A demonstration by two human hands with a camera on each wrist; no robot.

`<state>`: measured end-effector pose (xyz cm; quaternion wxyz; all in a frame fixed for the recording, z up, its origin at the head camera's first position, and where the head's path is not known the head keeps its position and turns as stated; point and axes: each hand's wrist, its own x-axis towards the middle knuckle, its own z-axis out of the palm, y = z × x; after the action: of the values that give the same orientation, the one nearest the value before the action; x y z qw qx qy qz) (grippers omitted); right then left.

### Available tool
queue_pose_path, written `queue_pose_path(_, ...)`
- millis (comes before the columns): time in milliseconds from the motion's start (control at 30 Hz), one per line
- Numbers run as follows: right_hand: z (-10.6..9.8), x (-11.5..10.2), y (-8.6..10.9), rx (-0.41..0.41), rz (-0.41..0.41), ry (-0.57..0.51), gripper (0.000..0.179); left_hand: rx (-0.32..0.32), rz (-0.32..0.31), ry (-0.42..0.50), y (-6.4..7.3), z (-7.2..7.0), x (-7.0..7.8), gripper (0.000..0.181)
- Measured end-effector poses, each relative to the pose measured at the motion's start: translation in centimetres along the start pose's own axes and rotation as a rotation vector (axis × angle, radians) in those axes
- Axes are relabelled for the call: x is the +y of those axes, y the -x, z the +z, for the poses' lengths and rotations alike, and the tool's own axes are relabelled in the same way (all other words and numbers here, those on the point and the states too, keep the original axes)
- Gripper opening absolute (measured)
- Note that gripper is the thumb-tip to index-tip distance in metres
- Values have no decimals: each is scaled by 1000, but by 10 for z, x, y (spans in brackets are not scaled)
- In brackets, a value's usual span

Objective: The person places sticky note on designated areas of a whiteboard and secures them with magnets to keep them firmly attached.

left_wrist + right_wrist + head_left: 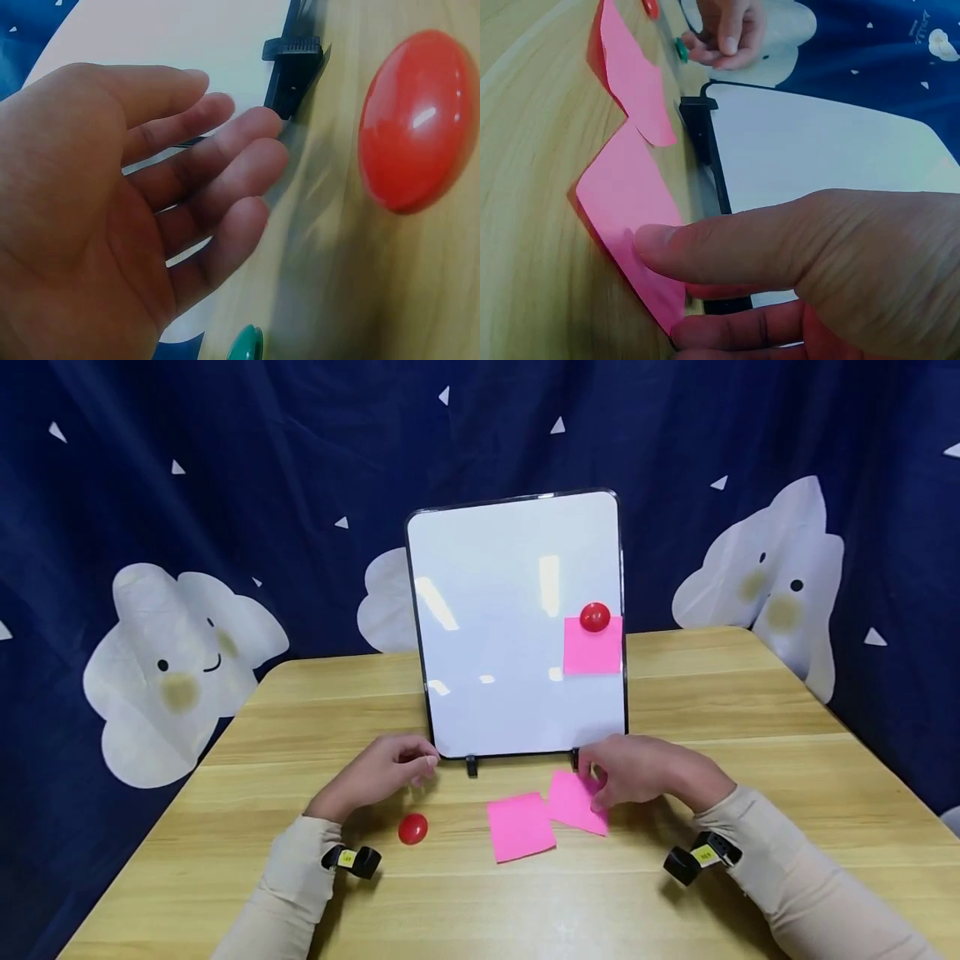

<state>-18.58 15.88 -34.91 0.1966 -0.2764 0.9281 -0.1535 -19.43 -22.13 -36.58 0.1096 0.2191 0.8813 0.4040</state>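
Apparently, we have come upon the picking-up of a pink note (573,802), one of two lying loose on a pale wood table (750,693). It rests right of centre, just on the near side of a whiteboard (510,568) propped on black feet. The right hand (633,772) reaches in from the right, thumb over the paper and fingers curved about its far right corner; whether it grips the sheet or merely touches it, we cannot tell. Released and holding nothing, the left hand (390,768) hovers by the board's near left corner, fingers loosely bent.

The next move, in our judgement, calls for a firm pinch at that corner and a gentle lift, lest the second note (521,828) be dragged along. The two sheets meet, or all but meet, at their facing edges.

Our note is plain, bright pink and roughly square, lying turned askew; a thin shadow under its near edge suggests it does not sit quite flat. Its twin, to the left and slightly nearer, has a raised edge. A third pink sheet (592,653) hangs at the board's right under a round red magnet (595,617).
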Motion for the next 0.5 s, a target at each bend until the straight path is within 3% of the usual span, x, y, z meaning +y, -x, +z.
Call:
queue_pose_path(333,-1,-1,2,29,98,104,35,-62,-40,-13,1,-3,-5,20)
queue_pose_path(500,-4,1,5,43,69,131,30,-65,-42,-6,2,-4,-6,18)
